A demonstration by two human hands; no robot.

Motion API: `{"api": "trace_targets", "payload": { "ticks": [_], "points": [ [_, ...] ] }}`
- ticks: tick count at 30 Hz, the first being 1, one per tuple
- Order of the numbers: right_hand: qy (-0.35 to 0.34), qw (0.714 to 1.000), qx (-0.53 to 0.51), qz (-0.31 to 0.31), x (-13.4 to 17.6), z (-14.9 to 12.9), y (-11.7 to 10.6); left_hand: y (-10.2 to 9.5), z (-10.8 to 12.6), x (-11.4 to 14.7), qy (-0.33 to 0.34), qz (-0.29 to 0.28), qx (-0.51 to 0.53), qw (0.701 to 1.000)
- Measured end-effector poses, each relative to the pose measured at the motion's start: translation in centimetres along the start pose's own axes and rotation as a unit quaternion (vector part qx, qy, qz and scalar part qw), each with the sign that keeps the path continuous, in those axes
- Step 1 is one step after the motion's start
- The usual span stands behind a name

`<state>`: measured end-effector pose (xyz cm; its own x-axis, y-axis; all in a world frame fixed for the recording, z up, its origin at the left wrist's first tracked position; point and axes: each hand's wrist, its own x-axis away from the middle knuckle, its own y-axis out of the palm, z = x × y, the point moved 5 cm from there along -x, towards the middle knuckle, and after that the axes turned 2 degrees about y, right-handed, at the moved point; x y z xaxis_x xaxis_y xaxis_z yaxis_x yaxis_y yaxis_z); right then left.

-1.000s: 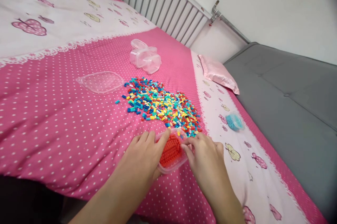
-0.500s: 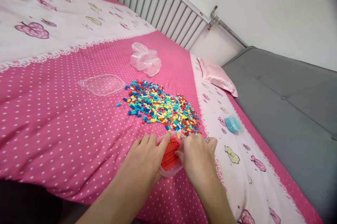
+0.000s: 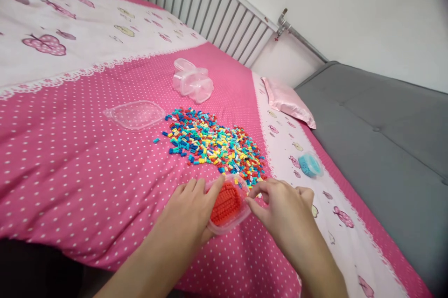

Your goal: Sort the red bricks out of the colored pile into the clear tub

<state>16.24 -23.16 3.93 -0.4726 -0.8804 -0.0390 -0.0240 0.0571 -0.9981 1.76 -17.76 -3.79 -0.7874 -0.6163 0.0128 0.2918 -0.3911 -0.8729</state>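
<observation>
My left hand (image 3: pixel 191 207) grips the left side of a clear plastic container (image 3: pixel 234 227), its thumb underneath and fingers over the rim. Inside, red building bricks (image 3: pixel 226 204) lie packed in neat rows. By the container's right rim is my right hand (image 3: pixel 285 207), thumb and index finger pinched together; what they hold, if anything, is too small to make out. Just beyond the container spreads a loose pile of small multicoloured building bricks (image 3: pixel 217 142), in blue, teal, yellow, red and white.
A clear lid (image 3: pixel 136 115) lies flat left of the pile. Several clear empty containers (image 3: pixel 192 81) are heaped behind it. To the right stands a container of blue bricks (image 3: pixel 310 165). A pink pillow (image 3: pixel 289 102) rests near the grey headboard (image 3: pixel 378 144), on the polka-dot bedspread (image 3: pixel 87 162).
My right hand has drawn back to the right, from over the container's inside to its right rim, uncovering more of the red bricks. My left hand keeps its hold.
</observation>
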Motion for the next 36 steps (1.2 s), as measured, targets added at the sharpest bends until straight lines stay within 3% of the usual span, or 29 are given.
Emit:
{"api": "trace_targets", "payload": {
  "ticks": [4,9,14,18,22,24,26,27,31,36],
  "points": [
    [0.034,0.989,-0.126,-0.067,-1.1,2.6,0.6,-0.4,-0.2,0.3,0.001,0.001,0.045,0.999],
    [-0.023,0.939,-0.322,-0.121,-1.6,2.5,2.0,-1.4,-0.6,0.7,0.012,0.052,0.102,0.993],
    [-0.083,0.910,-0.386,-0.127,-1.1,-1.0,1.9,-3.8,0.1,0.7,0.088,0.117,0.171,0.974],
    [-0.098,0.905,-0.390,-0.139,-0.6,-2.7,2.0,-4.6,0.2,0.3,0.065,0.110,0.159,0.979],
    [-0.140,0.885,-0.415,-0.156,-1.4,-2.5,1.6,-4.8,0.0,0.3,0.058,0.119,0.128,0.983],
    [-0.163,0.896,-0.382,-0.159,-3.7,-2.2,1.3,-4.9,-0.4,0.4,0.050,0.140,0.114,0.982],
    [-0.136,0.949,-0.269,-0.094,-7.7,-1.5,1.1,-4.8,-0.9,0.4,0.040,0.155,0.104,0.982],
    [-0.113,0.961,-0.245,-0.063,-10.0,-1.4,1.1,-4.7,-1.0,0.3,0.035,0.159,0.101,0.981],
    [-0.048,0.982,-0.181,-0.001,-17.3,-2.4,3.0,-4.6,-1.3,0.2,0.029,0.172,0.093,0.980],
    [-0.006,0.994,-0.113,0.004,-19.9,-3.6,6.1,-5.2,-1.6,0.2,0.027,0.169,0.081,0.982]
  ]
}}
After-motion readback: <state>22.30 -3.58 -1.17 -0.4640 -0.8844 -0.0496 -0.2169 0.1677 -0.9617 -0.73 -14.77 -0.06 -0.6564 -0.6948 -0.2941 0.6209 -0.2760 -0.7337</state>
